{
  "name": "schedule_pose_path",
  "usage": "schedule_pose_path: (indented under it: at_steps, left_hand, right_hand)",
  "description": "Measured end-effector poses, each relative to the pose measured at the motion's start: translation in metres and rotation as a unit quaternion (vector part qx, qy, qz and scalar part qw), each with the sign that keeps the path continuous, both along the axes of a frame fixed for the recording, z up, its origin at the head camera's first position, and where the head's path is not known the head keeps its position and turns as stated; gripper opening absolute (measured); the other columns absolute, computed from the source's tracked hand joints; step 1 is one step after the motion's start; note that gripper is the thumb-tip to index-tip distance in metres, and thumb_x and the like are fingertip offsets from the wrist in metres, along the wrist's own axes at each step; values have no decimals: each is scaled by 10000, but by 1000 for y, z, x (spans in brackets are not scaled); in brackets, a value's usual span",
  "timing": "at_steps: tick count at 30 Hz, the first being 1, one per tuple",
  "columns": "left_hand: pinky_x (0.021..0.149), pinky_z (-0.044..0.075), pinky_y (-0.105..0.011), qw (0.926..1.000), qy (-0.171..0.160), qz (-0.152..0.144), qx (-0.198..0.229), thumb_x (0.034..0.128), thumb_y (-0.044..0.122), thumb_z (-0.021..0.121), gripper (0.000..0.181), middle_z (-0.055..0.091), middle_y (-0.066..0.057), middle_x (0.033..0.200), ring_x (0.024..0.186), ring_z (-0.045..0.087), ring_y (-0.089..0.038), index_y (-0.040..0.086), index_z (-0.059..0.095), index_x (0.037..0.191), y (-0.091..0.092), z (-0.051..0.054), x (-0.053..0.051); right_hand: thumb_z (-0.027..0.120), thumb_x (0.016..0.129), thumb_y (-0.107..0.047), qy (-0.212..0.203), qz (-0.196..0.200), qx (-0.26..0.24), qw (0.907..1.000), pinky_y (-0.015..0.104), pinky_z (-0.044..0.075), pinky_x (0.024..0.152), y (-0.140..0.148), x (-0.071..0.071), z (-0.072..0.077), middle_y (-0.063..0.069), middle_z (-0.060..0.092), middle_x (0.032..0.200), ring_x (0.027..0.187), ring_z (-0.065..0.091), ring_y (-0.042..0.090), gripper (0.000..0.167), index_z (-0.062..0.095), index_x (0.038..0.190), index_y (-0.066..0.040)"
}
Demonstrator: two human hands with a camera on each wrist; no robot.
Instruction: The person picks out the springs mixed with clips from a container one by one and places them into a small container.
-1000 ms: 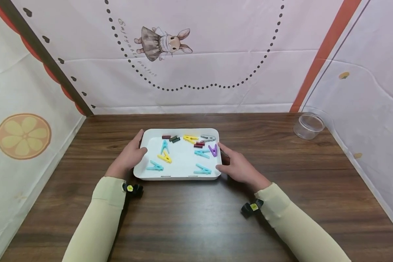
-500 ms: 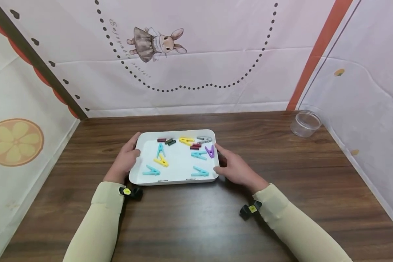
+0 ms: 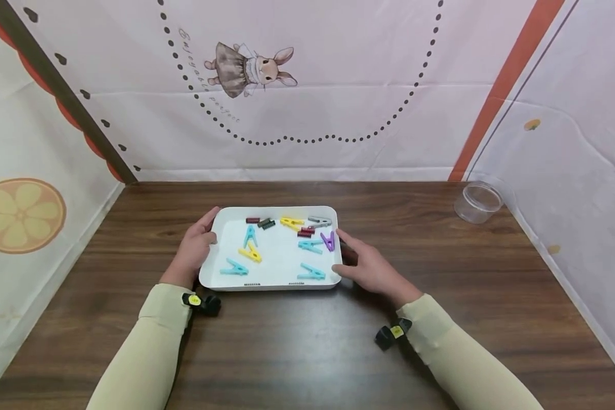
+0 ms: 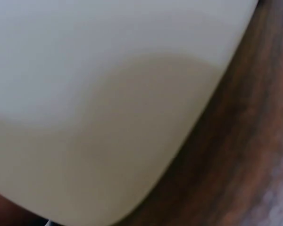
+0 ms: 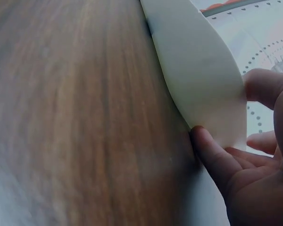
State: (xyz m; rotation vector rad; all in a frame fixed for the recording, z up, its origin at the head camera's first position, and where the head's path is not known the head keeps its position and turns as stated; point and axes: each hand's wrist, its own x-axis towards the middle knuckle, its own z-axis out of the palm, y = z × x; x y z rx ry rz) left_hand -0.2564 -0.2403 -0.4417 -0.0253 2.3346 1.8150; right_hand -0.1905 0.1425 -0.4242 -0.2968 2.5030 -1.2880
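Observation:
A white tray (image 3: 279, 279) lies between my two hands at mid-table. My left hand (image 3: 192, 250) holds its left end, thumb over the rim. At the other end my right hand (image 3: 366, 265) grips the tray; the right wrist view shows the thumb (image 5: 262, 87) at the rim and a fingertip (image 5: 200, 134) at the lower edge. Inside lie several light blue clothespins (image 3: 312, 272), yellow clothespins (image 3: 251, 252), a purple clothespin (image 3: 328, 241) and a grey one (image 3: 320, 221). Small ridged dark red pieces (image 3: 304, 233) and dark green pieces (image 3: 266, 224) lie among them. Tray wall fills most of the left wrist view.
A clear round plastic container (image 3: 478, 203) stands at the table's back right corner. Printed fabric walls (image 3: 307, 114) close off the back and both sides of the brown wooden table (image 3: 297, 341).
The head view has shifted slightly. Tray and both hands appear a little further left and nearer to me, mostly with that shift. The contents keep their arrangement, and both hands stay on the tray.

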Motion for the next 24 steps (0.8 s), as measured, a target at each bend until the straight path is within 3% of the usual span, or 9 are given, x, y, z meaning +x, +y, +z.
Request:
schedule_pose_path:
  at_steps: [9, 16, 24]
  left_hand:
    - [1198, 185, -481, 9998, 147, -104, -73, 892, -70, 327, 719, 173, -86, 1622, 1484, 188, -259, 150, 176, 1561, 4, -8, -2]
    - [1196, 196, -474, 9999, 115, -12, -97, 891, -79, 329, 725, 181, -94, 1619, 1480, 204, -261, 155, 178, 1560, 5, -10, 1]
    - [1204, 184, -460, 9997, 191, 62, -123, 899, -62, 332, 712, 185, -57, 1621, 1486, 191, -234, 164, 193, 1559, -2, -4, -1]
  right_hand:
    - [680, 906, -280, -296, -233, -380, 9986, 468, 421, 1065, 6, 5, -7, -2, 328, 1571, 1363, 458, 278, 760, 260, 1539, -280]
    - [644, 929, -247, -73, -160, -401, 9990, 487, 424, 1059, 8, 1, -5, 40, 371, 1549, 1326, 499, 289, 693, 299, 1531, -238]
    - [637, 937, -226, 371, -275, -732, 9962, 477, 439, 1049, 10, -7, 1, 67, 485, 1463, 1334, 493, 268, 615, 376, 1493, -209]
